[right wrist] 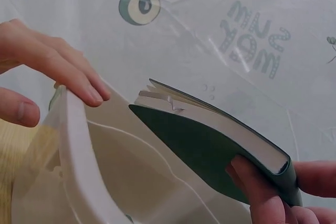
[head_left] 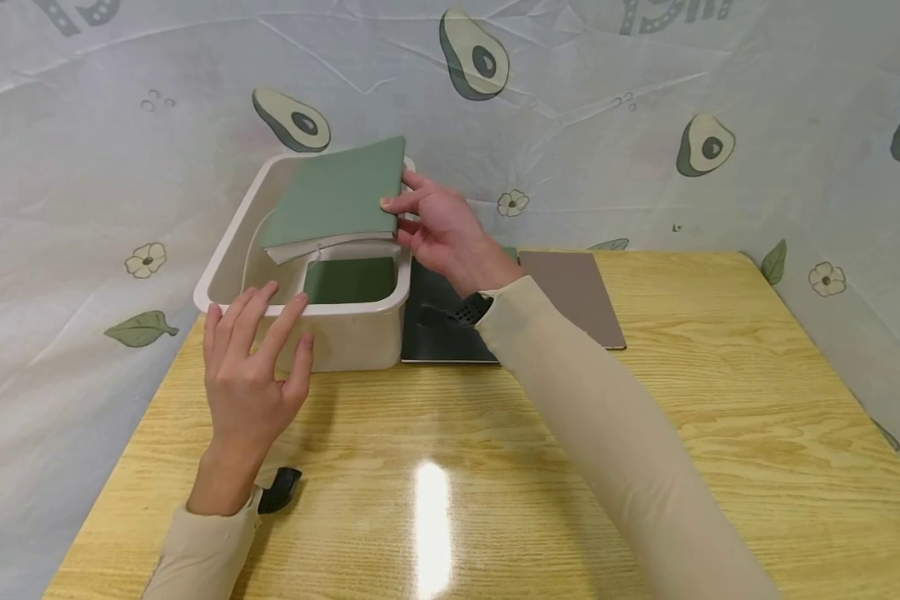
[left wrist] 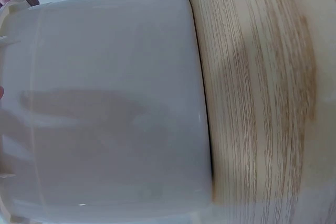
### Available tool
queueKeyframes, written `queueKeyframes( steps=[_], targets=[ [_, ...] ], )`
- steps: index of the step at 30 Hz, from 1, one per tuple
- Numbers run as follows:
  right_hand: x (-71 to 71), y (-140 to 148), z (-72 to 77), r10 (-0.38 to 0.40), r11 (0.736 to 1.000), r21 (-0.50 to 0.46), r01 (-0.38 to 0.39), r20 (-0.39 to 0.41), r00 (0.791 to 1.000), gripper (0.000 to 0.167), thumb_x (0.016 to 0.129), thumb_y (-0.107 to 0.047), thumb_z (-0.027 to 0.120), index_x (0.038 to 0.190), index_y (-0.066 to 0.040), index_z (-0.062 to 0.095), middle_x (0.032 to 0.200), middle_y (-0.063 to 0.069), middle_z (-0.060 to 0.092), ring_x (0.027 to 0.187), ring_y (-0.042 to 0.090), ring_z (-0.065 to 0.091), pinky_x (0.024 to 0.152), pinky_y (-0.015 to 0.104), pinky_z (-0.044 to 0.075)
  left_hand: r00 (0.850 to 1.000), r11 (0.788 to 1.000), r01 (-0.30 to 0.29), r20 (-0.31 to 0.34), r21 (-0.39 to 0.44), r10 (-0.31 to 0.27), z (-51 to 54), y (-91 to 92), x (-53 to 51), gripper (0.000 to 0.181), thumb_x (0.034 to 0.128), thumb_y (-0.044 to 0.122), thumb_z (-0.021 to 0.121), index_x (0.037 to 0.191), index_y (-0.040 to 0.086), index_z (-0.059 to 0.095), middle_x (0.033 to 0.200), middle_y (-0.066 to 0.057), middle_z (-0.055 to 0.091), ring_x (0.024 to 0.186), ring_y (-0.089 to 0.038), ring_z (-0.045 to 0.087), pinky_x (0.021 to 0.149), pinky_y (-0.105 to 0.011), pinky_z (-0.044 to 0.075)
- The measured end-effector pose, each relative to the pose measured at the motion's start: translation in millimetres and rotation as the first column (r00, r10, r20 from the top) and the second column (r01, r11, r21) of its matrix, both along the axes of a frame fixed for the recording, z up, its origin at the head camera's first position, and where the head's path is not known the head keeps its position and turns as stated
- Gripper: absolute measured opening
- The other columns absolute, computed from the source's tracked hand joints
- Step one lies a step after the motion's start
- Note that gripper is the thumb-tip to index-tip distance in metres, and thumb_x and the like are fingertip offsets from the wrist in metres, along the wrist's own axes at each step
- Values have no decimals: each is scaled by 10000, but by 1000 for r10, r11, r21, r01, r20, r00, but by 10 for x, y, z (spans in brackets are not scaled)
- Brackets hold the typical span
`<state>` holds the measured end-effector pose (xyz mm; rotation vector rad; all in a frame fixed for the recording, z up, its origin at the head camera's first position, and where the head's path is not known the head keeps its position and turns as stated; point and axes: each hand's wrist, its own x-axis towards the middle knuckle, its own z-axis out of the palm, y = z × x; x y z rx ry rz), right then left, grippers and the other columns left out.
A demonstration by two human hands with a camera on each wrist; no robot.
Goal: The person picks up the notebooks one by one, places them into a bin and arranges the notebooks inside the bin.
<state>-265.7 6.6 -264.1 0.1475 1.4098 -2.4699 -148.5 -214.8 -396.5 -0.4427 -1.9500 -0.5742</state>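
A light green notebook (head_left: 337, 196) is tilted over the white plastic bin (head_left: 217, 258). My right hand (head_left: 446, 221) pinches it by its spine end. In the right wrist view its pages (right wrist: 220, 121) show between the covers, which part slightly at the far end. Spread fingers of my left hand (head_left: 251, 367) touch the bin's front rim. The left wrist view shows mainly the bin's outer wall (left wrist: 115, 108). A dark green notebook (head_left: 350, 281) lies inside the bin, partly hidden under the raised one.
Right of the bin, a black notebook (head_left: 450, 337) lies against its side on the wooden table (head_left: 540, 467). Beyond it is a brown notebook (head_left: 570, 292). A bit of green shows behind my right wrist. A patterned cloth (head_left: 570, 100) hangs behind the table.
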Motion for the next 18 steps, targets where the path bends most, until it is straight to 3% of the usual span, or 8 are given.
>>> queueKeyframes(
  steps=[5, 11, 18],
  targets=[
    [-4, -39, -22, 6, 999, 48, -7, 16, 1000, 664, 991, 50, 641, 1572, -254, 540, 1323, 62, 625, 1015, 246, 692, 1077, 370, 568, 1000, 1000, 5, -5, 9, -5, -5, 5, 7, 419, 920, 166, 700, 1336, 147, 749, 1420, -204, 683, 1342, -456, 593, 1244, -671, 296],
    [5, -121, -46, 37, 997, 64, -38, 22, 999, 722, 981, 99, 613, 1605, -242, 490, 1414, 88, 639, 1211, 311, 700, 1114, 457, 538, 1000, 1000, -1, 13, 1, 1, 8, -1, 16, 427, 930, 177, 689, 1353, 146, 739, 1439, -202, 673, 1371, -440, 581, 1253, -666, 288],
    [16, -216, -55, 61, 989, 137, -60, -4, 998, 669, 984, 103, 603, 1571, -211, 533, 1348, 102, 661, 1239, 337, 691, 1111, 470, 543, 1000, 1000, -3, 23, 0, 3, 26, -6, 30, 423, 937, 185, 682, 1355, 147, 738, 1443, -195, 672, 1352, -455, 584, 1255, -668, 282]
  ],
)
